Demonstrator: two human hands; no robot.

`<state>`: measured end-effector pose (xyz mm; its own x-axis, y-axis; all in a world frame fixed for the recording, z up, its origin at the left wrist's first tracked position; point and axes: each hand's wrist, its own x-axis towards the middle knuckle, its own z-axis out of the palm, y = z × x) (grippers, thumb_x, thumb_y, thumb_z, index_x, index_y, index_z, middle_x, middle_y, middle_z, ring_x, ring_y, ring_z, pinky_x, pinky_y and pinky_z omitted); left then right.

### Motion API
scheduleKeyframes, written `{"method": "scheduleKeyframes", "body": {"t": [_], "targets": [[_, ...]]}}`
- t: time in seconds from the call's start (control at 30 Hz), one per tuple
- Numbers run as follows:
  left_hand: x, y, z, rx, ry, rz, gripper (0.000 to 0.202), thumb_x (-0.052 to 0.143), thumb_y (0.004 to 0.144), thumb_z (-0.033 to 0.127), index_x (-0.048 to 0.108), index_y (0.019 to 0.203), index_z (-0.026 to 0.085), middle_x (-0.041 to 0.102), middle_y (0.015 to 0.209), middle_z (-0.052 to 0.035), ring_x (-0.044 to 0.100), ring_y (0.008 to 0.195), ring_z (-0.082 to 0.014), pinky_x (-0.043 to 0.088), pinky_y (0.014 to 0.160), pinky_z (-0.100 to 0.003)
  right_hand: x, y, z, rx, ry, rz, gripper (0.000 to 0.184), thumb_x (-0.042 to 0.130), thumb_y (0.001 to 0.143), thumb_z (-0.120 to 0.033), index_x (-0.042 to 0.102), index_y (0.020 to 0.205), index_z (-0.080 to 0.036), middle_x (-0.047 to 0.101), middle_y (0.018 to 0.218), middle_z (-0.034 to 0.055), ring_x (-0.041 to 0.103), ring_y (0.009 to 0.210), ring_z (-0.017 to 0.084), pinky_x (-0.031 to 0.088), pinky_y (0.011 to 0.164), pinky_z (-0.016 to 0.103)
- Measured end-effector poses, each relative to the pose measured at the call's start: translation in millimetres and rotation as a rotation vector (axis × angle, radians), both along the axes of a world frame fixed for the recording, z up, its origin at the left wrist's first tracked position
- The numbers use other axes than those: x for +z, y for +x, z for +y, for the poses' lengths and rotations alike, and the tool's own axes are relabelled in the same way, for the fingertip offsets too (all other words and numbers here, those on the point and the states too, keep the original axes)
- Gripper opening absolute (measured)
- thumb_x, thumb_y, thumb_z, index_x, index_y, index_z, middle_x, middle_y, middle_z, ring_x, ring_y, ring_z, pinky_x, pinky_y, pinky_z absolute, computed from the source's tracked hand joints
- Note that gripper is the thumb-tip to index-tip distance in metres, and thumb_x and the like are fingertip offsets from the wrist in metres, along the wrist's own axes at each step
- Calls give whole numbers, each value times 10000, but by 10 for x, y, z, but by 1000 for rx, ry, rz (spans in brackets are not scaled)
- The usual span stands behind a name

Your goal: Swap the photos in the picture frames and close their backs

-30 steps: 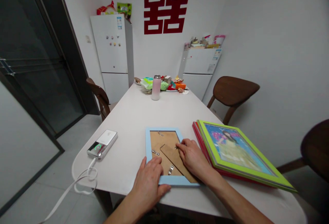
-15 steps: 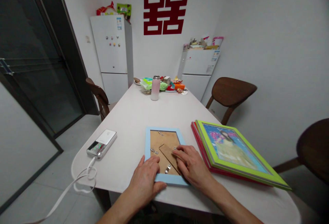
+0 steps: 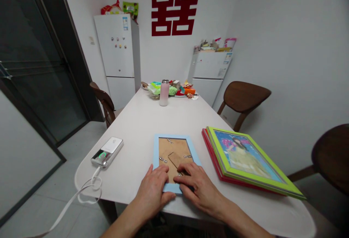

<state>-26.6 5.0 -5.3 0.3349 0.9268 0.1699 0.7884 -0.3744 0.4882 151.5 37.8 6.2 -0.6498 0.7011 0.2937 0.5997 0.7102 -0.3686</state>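
Your right hand (image 3: 200, 189) slides to the lower edge of the blue picture frame (image 3: 156, 150), fingers flat; your left hand (image 3: 154, 190) lies open on its lower-left corner.

Bare left hand (image 3: 153, 191) and right hand (image 3: 200, 190), bare forearms.

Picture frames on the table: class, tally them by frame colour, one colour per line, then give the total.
Blue frame: 1
Green frame: 1
Red frame: 1
Total: 3
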Motion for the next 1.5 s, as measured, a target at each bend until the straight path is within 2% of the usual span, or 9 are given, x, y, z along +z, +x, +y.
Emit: {"method": "scheduleKeyframes", "body": {"t": [0.13,0.37,0.73,0.87,0.97,1.07,1.23,1.37,1.5], "targets": [[-22,-12,-7,-7,0,-38,293,671,605,247,504,842,201,499,1165,-42,410,1098,-189,178,991,-421,13,-190,172,-42,-27,36,255,407,780,-194,600,944,-219,564,877,52,474,826,159,365,736,296],[32,-18,-41,2,-22,-62,276,668,605,263,490,806,201,554,994,-8,474,979,-172,192,978,-381,-65,-575,457,-142,-32,-44,195,463,754,-204,656,776,-193,592,726,41,497,748,150,354,693,254],[7,-18,-34,3,-15,-86,288,687,580,237,487,783,195,558,973,-10,482,960,-174,195,975,-377,-67,-574,475,-91,-43,-12,189,472,743,-180,644,666,-189,615,701,17,514,716,128,352,694,235],[6,-24,-31,1,-23,-86,315,680,587,249,493,836,199,555,1005,-16,473,983,-177,186,980,-389,-80,-595,491,-91,-46,4,186,467,739,-170,645,688,-181,628,703,20,524,717,129,357,699,236],[-8,-26,-29,9,-10,-93,302,687,579,248,496,808,199,570,953,-4,493,943,-172,202,974,-381,-77,-613,482,-88,-56,13,179,474,727,-165,647,681,-180,635,717,20,534,723,128,364,701,229],[-37,-27,-27,10,-5,-111,315,700,563,241,494,797,198,564,1008,-13,484,971,-177,198,977,-385,-68,-608,513,-92,-80,17,177,482,716,-174,649,661,-194,641,684,-2,548,685,114,377,670,203],[-61,-29,-38,6,-5,-127,316,703,563,229,499,802,192,531,1104,-38,461,1029,-178,165,994,-400,-83,-549,819,-315,-72,49,238,411,749,-206,645,781,-179,659,780,31,568,723,131,381,666,217],[-30,-29,-56,-1,-7,-126,313,688,580,221,502,830,192,523,1123,-45,434,1069,-188,164,997,-414,-142,-518,1128,-500,-79,39,205,439,717,-221,638,735,-174,656,739,62,570,692,163,369,622,251],[4,-7,-64,10,-7,-101,346,685,577,253,509,868,188,512,1139,-59,421,1085,-201,158,1000,-428,-227,-532,1274,-585,-108,57,167,458,694,-213,620,681,-174,644,703,72,565,681,167,353,602,256]]}}
